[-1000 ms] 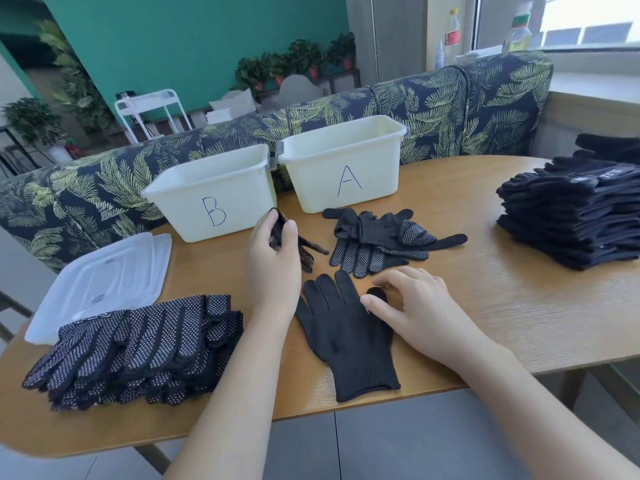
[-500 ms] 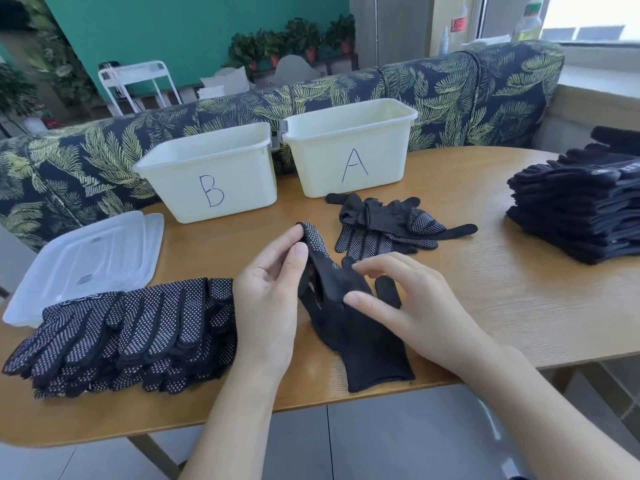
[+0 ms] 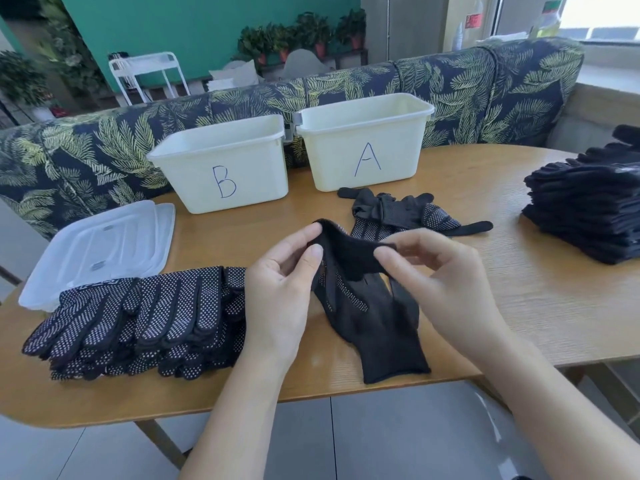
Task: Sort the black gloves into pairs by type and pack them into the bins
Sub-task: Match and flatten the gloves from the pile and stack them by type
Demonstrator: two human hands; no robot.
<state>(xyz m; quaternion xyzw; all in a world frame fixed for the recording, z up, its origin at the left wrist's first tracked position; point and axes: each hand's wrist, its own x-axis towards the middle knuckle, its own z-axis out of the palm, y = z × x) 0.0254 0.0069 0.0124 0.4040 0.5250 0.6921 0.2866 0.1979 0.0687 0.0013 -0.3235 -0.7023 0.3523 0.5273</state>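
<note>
We see the left hand and right hand each with a narrow grip pinching the dotted glove by its cuff — it hangs over a plain glove on the surface, in front of bins B and A.

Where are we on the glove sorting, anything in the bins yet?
Done: no gloves show in bin A or bin B, though their floors are hidden. In hand: left hand and right hand pinch a dotted glove. Left: dotted stack, plain stack, loose gloves.
</note>
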